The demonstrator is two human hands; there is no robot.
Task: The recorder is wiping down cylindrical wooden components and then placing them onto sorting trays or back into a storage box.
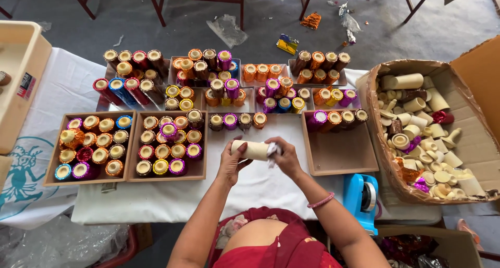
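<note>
A plain cream cardboard tube (251,149) lies sideways between both hands, over the white-covered table (172,200). My left hand (230,163) grips its left end. My right hand (284,156) closes on its right end, pinching a small white scrap (273,150) there. Just beyond the hands stands a short row of foil-wrapped spools (237,121). A blue tape dispenser (361,196) sits to the right of my right forearm, which wears a pink bangle.
Two brown trays (131,143) at left hold several shiny wrapped spools; more trays stand at the back. A nearly bare brown tray (339,153) sits right of the hands. A large cardboard box (377,143) holds bare cream tubes. A beige crate (15,96) is far left.
</note>
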